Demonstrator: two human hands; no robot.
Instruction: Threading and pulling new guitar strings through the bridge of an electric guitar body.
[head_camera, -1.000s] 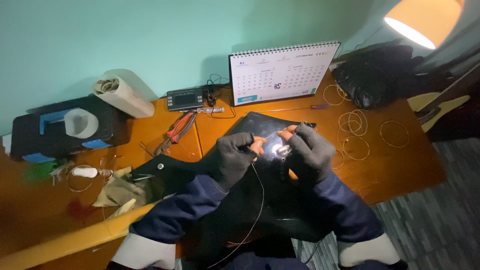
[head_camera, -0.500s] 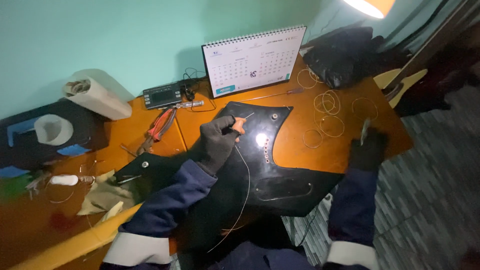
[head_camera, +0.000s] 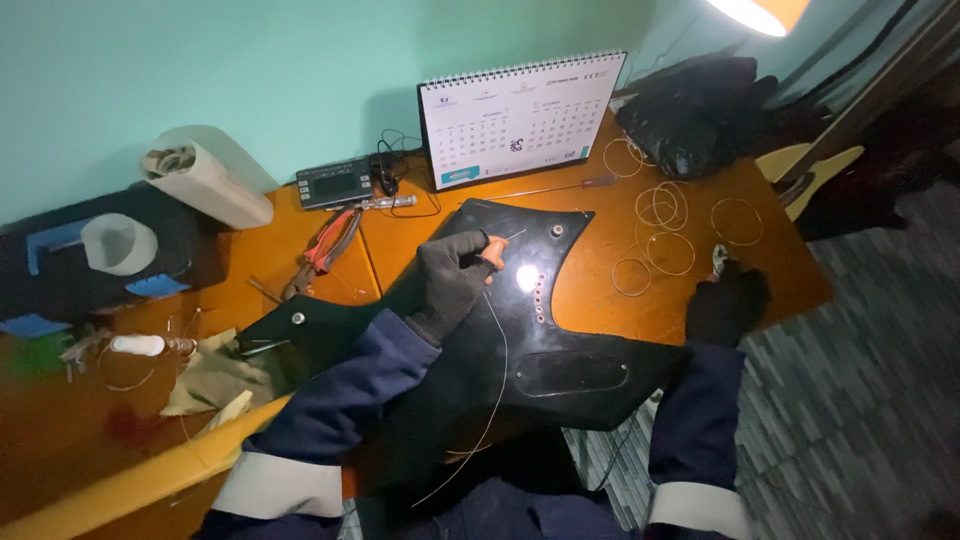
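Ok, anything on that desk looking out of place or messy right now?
Mostly clutter: loose coils of wire are strewn over the desk's right half near the right hand. A long wire trails from the left hand across the black guitar body and off its near edge. Nothing looks broken.

The right hand (head_camera: 727, 300) left the left hand (head_camera: 452, 280) over the black guitar body (head_camera: 520, 350) and went out to the table's (head_camera: 690, 300) right edge by the wire coils (head_camera: 660, 230), touching a small metal tool (head_camera: 718, 258). The left hand kept the string (head_camera: 497, 350), alone.
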